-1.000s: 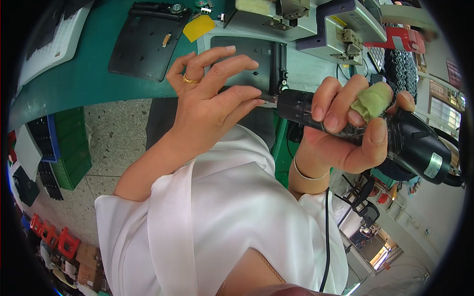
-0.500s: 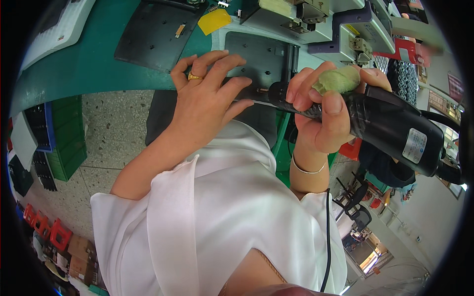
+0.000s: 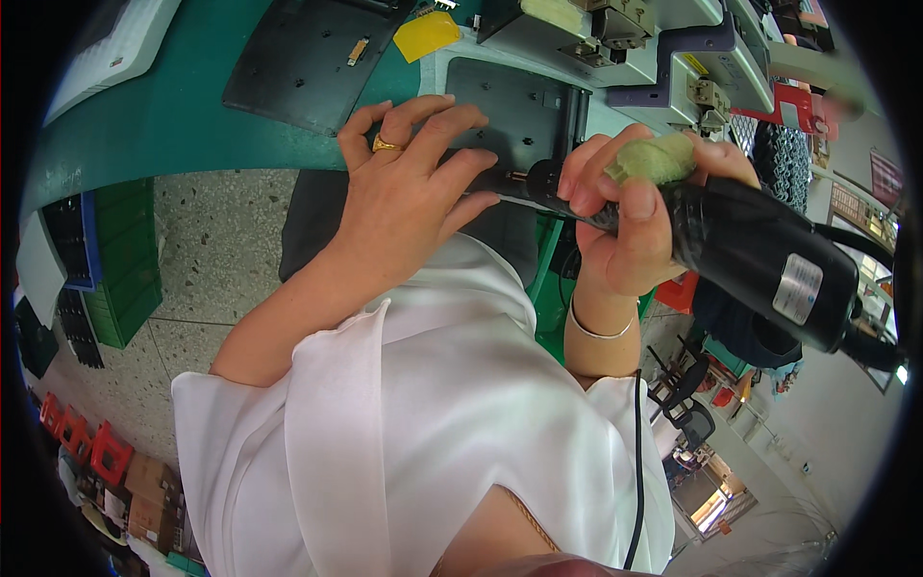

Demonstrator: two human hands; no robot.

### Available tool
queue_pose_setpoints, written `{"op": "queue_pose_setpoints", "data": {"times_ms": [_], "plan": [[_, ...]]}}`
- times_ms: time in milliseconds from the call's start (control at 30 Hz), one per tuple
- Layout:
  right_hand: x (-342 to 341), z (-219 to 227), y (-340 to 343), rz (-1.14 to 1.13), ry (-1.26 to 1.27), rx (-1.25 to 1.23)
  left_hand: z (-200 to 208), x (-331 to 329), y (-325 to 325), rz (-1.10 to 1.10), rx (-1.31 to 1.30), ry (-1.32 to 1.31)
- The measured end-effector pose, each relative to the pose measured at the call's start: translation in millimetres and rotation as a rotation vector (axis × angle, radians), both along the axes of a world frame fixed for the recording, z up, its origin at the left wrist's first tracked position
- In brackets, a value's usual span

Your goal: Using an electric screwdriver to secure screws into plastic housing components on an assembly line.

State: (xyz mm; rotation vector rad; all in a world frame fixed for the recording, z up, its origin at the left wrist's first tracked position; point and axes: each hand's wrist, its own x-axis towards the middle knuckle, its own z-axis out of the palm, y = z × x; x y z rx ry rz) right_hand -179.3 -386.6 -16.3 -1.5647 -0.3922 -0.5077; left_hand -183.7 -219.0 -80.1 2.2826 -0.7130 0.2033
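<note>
Well left of the left hand's fingers, a blue-edged bin [image 3: 93,245] with dark parts adjoins a green crate [image 3: 127,274]. Right hand [image 3: 635,207]: fingers wrapped around the black electric screwdriver [image 3: 760,255], long axis slanting lower right to upper left, bit toward the left fingertips. Left hand [image 3: 404,183]: thumb and forefinger parted beside the black panel [image 3: 514,106]; grip cannot be determined. One second earlier, both tips were closer together.

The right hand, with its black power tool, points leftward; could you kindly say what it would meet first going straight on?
Probably the black panel, near its lower edge, just ahead of the metal tip. Depth is unclear, so they may be touching. The left hand lies beyond, roughly along that line.
</note>
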Motion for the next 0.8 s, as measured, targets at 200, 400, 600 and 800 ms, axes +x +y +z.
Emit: {"op": "queue_pose_setpoints", "data": {"times_ms": [200,400,600,800], "plan": [[-5.2,-4.8,2.0,0.047,-0.010,-0.003,1.5,-2.1,0.3,0.012,0.006,-0.018],[-14.3,-6.6,15.3,-0.038,-0.031,-0.080,-0.3,2.4,-0.4,-0.020,-0.011,-0.046],[-11.4,-5.4,8.4,-0.034,-0.112,0.060,-2.8,-3.3,-4.1,-0.006,-0.015,-0.088],[-26.7,16.8,-34.2,-0.210,-0.076,0.502,8.8,4.4,-4.7,-0.048,0.025,-0.032]]}}
